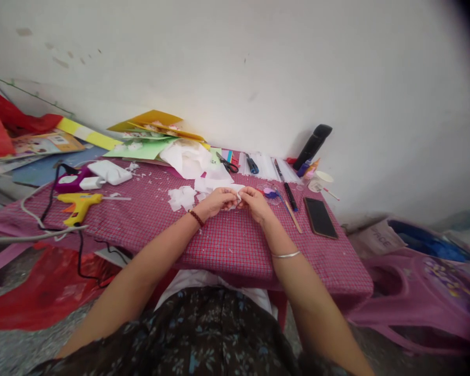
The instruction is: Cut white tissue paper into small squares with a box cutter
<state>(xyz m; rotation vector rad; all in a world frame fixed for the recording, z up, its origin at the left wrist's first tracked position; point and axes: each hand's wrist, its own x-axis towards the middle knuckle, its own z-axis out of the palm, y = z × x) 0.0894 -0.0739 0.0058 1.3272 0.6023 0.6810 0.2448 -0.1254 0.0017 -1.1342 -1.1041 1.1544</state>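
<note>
My left hand (218, 200) and my right hand (254, 202) meet over the middle of the checked tablecloth (227, 245). Between their pinched fingertips is a small piece of white tissue paper (238, 198), mostly covered by the fingers. Cut pieces of white paper (182, 198) lie just left of my left hand. More white sheets (215, 180) spread behind both hands. Close to the right of my right hand are a blue-and-purple item (271, 194), too small to make out, and a thin wooden stick (293, 216).
On the left lie a yellow glue gun (80, 203), a white power adapter (112, 171) and cables. Scissors (227, 163), a blue cutter (252, 164) and coloured card (141, 149) line the back. At right are a pen (290, 196), a phone (320, 217) and a black bottle-like object (313, 146).
</note>
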